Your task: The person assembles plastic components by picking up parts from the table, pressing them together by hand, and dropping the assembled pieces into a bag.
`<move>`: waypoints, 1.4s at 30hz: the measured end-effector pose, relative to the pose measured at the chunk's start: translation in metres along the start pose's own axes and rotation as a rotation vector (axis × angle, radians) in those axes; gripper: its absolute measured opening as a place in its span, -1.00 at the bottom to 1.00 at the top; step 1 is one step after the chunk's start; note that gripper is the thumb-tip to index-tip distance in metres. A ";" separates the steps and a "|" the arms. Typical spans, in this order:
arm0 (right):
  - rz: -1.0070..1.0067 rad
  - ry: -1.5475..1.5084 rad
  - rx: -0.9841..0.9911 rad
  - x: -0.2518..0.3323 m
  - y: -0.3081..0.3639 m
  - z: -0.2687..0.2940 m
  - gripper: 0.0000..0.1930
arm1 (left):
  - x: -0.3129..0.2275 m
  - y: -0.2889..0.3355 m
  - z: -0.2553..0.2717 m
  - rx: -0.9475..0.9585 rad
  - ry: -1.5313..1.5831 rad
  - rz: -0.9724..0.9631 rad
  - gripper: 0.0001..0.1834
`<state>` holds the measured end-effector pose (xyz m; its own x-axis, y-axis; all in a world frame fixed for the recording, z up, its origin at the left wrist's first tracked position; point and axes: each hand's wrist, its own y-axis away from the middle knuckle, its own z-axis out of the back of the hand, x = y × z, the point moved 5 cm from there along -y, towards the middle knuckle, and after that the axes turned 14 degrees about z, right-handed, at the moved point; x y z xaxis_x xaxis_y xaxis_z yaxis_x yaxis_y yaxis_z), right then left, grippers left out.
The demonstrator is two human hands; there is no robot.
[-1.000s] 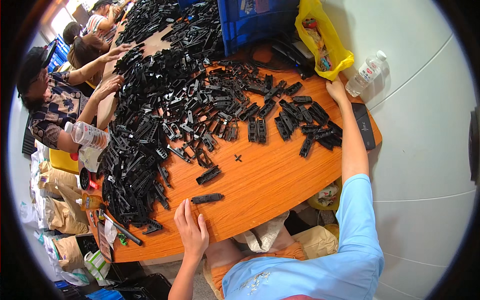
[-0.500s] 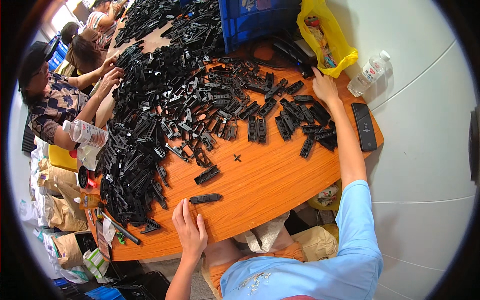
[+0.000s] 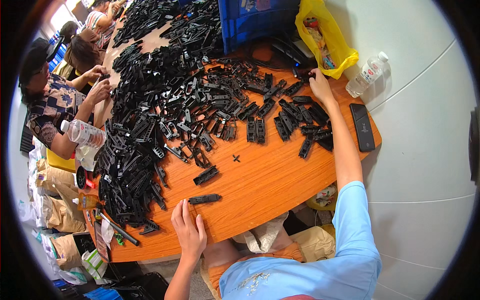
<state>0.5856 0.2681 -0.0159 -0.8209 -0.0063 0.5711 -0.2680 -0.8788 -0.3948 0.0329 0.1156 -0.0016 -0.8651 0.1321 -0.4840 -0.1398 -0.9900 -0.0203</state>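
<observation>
My left hand (image 3: 190, 231) rests at the table's near edge, fingers stretched out and apart, holding nothing. Just beyond its fingertips lies a long black plastic part (image 3: 205, 199), with a second black part (image 3: 206, 175) farther off and a small black cross-shaped piece (image 3: 236, 158) to the right. My right hand (image 3: 321, 86) reaches to the far right, beside the yellow plastic bag (image 3: 344, 64). Its fingers are bent together at a dark object (image 3: 303, 74) whose kind I cannot make out. Several assembled-looking black parts (image 3: 287, 124) lie grouped left of that forearm.
A large heap of black plastic parts (image 3: 135, 145) spreads over the left and far table (image 3: 260, 190). A blue bin (image 3: 257, 22) stands at the back. Right are a water bottle (image 3: 367, 75) and a phone (image 3: 362, 127). Across the table a co-worker's hands (image 3: 100, 82) handle a dark piece.
My right hand has shifted slightly left, its fingers drawing together at the dark object. The left hand stays put. The co-worker's hands have moved back from the heap.
</observation>
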 end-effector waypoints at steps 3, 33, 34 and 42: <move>-0.122 -0.074 -0.104 0.005 -0.002 0.004 -0.61 | 0.000 0.001 0.001 0.008 -0.002 0.004 -0.45; -0.073 0.560 -0.173 0.003 -0.003 0.001 -0.36 | -0.005 -0.002 0.000 0.008 -0.016 -0.001 -0.45; -0.072 0.558 -0.174 -0.001 -0.002 -0.003 -0.36 | -0.004 -0.002 0.000 0.008 -0.021 0.000 -0.45; -0.192 0.286 -0.052 0.009 0.003 -0.024 -0.34 | -0.004 -0.002 -0.001 0.004 -0.012 -0.019 -0.45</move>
<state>0.5652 0.2767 -0.0299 -0.8591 0.2974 0.4164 -0.4505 -0.8255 -0.3400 0.0372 0.1168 -0.0002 -0.8679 0.1519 -0.4729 -0.1584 -0.9870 -0.0263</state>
